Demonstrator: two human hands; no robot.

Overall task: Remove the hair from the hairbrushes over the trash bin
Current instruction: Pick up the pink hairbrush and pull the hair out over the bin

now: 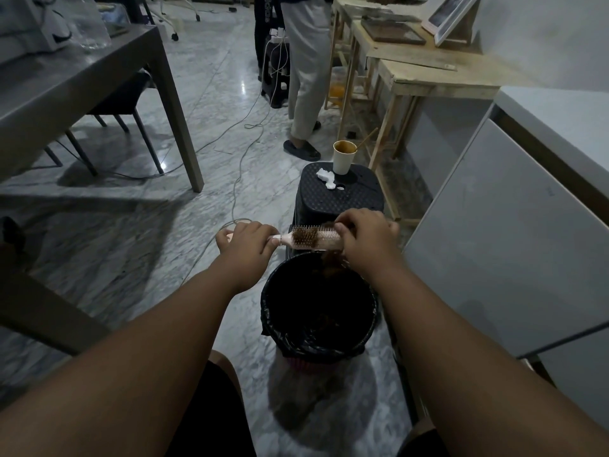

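Above marble floor (138, 245) and lined trash bin (318, 344), pink hairbrush (313, 238) gripped by left hand (248, 240) at nine o'clock, right hand (365, 237) pinching brown hair (331, 262) at three o'clock, roughly half stripped.

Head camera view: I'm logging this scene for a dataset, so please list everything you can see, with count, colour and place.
hairbrush: one, pink, held level above the bin's far rim, brown hair in its bristles
trash bin: one, black liner, on the floor between the forearms
stool: one, black, beyond the bin
paper cup: one, cream, on the stool
tissue: one, white, on the stool beside the cup
table: one, grey, upper left
wooden benches: light wood, upper right
cabinet: white, right
standing person: one, pale trousers, background
left hand: grips the brush handle
right hand: picking hair at the brush head
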